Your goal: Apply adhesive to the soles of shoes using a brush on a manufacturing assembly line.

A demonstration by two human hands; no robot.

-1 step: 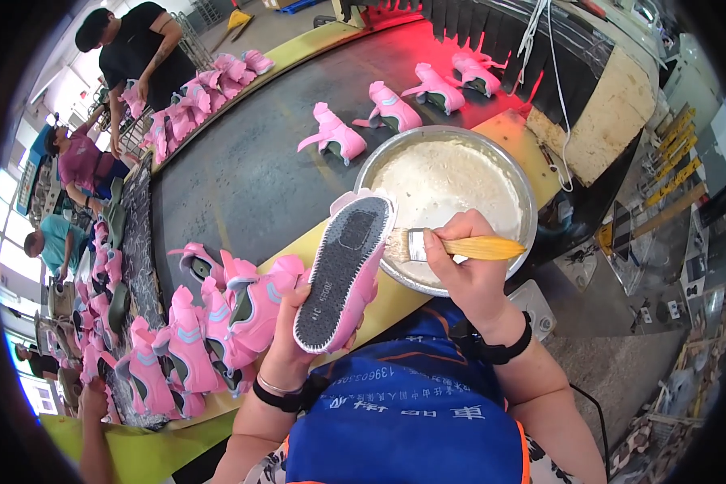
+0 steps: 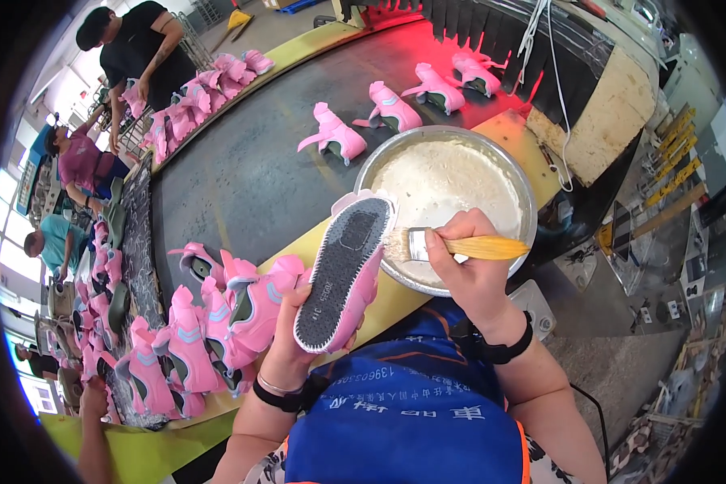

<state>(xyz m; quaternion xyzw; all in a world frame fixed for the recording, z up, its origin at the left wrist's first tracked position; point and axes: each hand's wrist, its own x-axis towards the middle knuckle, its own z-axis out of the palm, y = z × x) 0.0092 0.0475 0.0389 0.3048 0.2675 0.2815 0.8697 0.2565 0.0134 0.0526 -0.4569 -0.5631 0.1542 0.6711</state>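
Their left hand [image 2: 285, 343] clasped a pink shoe [image 2: 361, 294] (grey underside [image 2: 337, 274] showing), the right hand [image 2: 469, 272] pinched a brush [image 2: 416, 244], over a basin [image 2: 531, 202].

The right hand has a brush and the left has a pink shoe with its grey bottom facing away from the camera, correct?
Not quite: in the head view, the grey bottom faces toward the camera. The brush is in the right hand and the pink shoe in the left hand, as you say.
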